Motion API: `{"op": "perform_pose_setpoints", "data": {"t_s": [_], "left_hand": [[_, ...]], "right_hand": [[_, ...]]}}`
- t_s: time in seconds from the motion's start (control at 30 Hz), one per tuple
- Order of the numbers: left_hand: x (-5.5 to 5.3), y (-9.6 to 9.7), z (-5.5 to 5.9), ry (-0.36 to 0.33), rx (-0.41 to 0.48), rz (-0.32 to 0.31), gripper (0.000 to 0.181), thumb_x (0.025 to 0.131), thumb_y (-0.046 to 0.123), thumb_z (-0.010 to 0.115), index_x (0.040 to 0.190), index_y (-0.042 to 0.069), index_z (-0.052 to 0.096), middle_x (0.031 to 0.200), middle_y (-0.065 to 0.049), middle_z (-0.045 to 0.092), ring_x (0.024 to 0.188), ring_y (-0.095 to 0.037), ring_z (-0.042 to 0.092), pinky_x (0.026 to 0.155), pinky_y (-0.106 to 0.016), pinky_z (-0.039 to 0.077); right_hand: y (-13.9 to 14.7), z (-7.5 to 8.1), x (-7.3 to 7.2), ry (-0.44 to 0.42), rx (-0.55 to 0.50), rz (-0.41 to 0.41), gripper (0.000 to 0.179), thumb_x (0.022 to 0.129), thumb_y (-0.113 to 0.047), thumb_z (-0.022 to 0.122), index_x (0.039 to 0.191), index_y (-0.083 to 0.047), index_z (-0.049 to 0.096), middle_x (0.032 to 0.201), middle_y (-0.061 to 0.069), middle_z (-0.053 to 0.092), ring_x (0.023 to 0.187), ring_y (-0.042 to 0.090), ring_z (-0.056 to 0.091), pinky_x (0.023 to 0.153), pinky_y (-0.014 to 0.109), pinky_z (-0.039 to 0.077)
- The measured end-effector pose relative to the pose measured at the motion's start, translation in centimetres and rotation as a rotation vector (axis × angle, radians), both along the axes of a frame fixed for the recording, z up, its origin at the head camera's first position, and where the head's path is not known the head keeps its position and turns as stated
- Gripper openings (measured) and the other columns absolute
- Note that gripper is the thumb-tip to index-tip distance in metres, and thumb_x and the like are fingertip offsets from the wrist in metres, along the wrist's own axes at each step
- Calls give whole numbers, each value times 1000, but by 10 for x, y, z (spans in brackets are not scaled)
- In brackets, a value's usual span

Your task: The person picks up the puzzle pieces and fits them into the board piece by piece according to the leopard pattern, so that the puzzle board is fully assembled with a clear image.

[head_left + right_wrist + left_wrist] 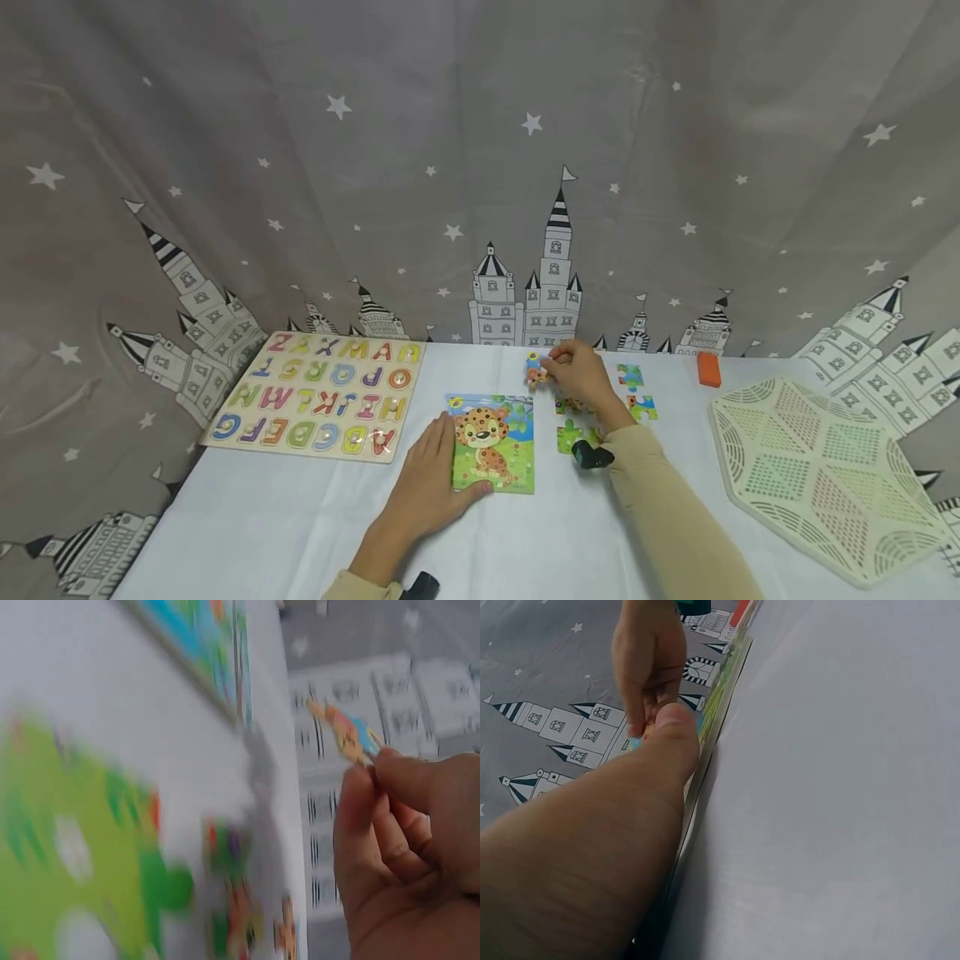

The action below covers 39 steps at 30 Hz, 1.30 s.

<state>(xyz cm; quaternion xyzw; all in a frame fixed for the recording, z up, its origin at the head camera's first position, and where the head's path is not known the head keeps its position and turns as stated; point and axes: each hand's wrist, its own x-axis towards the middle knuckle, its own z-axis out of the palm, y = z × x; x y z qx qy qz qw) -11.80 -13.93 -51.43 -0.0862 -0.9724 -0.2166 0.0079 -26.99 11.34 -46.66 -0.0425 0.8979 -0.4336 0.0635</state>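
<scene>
A square picture puzzle board [519, 467] with a spotted leopard cub on green grass lies on the white table. My left hand [423, 479] rests along its left side, fingers extended, with the thumb at the lower edge. Between thumb and fingertips, my right hand [581, 375] pinches a small jigsaw piece [346, 733], blue and orange-brown, raised beyond the board's upper right corner. Several loose jigsaw pieces [630, 377] lie right of the board, some partly hidden under the right hand and wrist. A larger green piece [570, 435] is nearest the board.
At the left lies a wooden alphabet board [396, 400] with colourful letters. An orange block [708, 369] sits near the back edge, and a pale hexagonal perforated board [832, 483] lies at the right. Behind the table hangs a grey castle-print curtain [420, 200].
</scene>
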Motion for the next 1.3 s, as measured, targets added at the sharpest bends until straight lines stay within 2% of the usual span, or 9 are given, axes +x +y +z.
{"op": "perform_pose_setpoints", "data": {"t_s": [0.1, 0.2, 0.37, 0.57, 0.7, 0.93, 1.13, 1.3], "left_hand": [[0, 0, -2, -12, 5, 0, 115, 86, 73, 63, 160, -4, 21, 168, -23, 23, 155, -40, 25, 127, -54, 26], [0, -1, -3, -5, 9, 0, 113, 87, 71, 62, 160, -5, 21, 167, -24, 24, 155, -40, 25, 127, -54, 26], [-1, 0, -2, 17, 11, 4, 110, 88, 68, 64, 160, -5, 23, 167, -23, 24, 155, -40, 25, 127, -54, 26], [-3, 1, -4, 17, -3, -4, 109, 88, 69, 63, 159, -4, 24, 167, -23, 25, 155, -40, 26, 126, -55, 28], [-4, 1, -4, 25, -5, -3, 108, 89, 67, 63, 159, -5, 25, 166, -23, 27, 154, -40, 27, 126, -55, 28], [-4, 1, -2, 28, -6, -6, 104, 90, 65, 63, 159, -4, 26, 166, -23, 29, 154, -39, 29, 126, -54, 29], [-3, 2, 0, 48, 0, -12, 97, 90, 63, 64, 159, 2, 32, 165, -21, 30, 152, -41, 31, 124, -57, 31], [-1, 2, 0, 43, -36, -26, 92, 93, 63, 60, 161, 10, 30, 168, -14, 28, 154, -41, 28, 124, -58, 30]], "right_hand": [[-21, 1, 15, -55, -46, 77, 20, 99, -27, 69, 107, -9, 67, 88, 3, 75, 75, 17, 71, 62, 25, 51], [-44, 0, 29, -81, -35, 166, 16, 98, -25, 70, 105, -11, 68, 86, 1, 75, 72, 14, 71, 63, 25, 53], [-68, -6, 42, -7, 82, 317, 21, 95, -28, 74, 108, -12, 69, 94, 0, 73, 75, 8, 65, 69, 26, 54], [-77, -12, 53, 80, 204, 436, 30, 87, -20, 83, 111, -8, 72, 96, 0, 62, 84, 11, 54, 76, 25, 50], [-86, -16, 55, 141, 234, 412, 26, 89, -21, 80, 110, -8, 74, 97, 0, 63, 83, 10, 55, 74, 24, 51], [-101, -16, 53, 174, 282, 336, 27, 92, -28, 77, 108, -6, 74, 94, 3, 64, 83, 13, 57, 74, 26, 53], [-105, -16, 52, 171, 289, 298, 26, 92, -30, 77, 106, -8, 74, 93, 3, 63, 82, 13, 57, 74, 27, 53], [-105, -15, 54, 146, 272, 294, 22, 93, -26, 76, 106, -9, 74, 91, 1, 60, 79, 11, 53, 71, 23, 48]]}}
